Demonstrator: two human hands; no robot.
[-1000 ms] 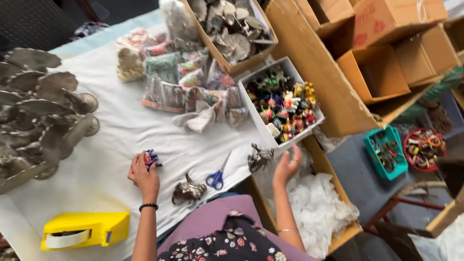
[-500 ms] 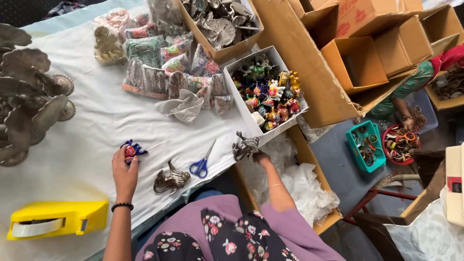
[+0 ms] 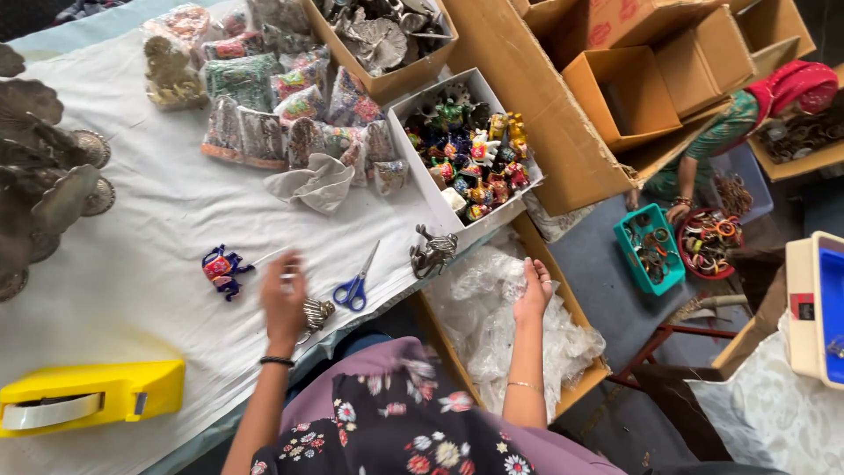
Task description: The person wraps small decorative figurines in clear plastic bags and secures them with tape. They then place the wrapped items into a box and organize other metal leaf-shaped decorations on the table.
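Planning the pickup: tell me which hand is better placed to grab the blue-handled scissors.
Probably left. The left hand hovers over the table right beside the scissors, while the right hand is off the table edge over the plastic bags.

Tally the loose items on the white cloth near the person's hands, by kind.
Painted figurine: 1
Metal figurines: 2
Blue-handled scissors: 1
Yellow tape dispenser: 1
Total: 5
The left hand is over the cloth; the right hand reaches into the clear bags.

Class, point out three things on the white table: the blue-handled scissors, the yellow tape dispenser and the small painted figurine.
blue-handled scissors (image 3: pixel 355 288), head view, on the blue handles.
yellow tape dispenser (image 3: pixel 97 391), head view, on its yellow top.
small painted figurine (image 3: pixel 221 269), head view, on its body.
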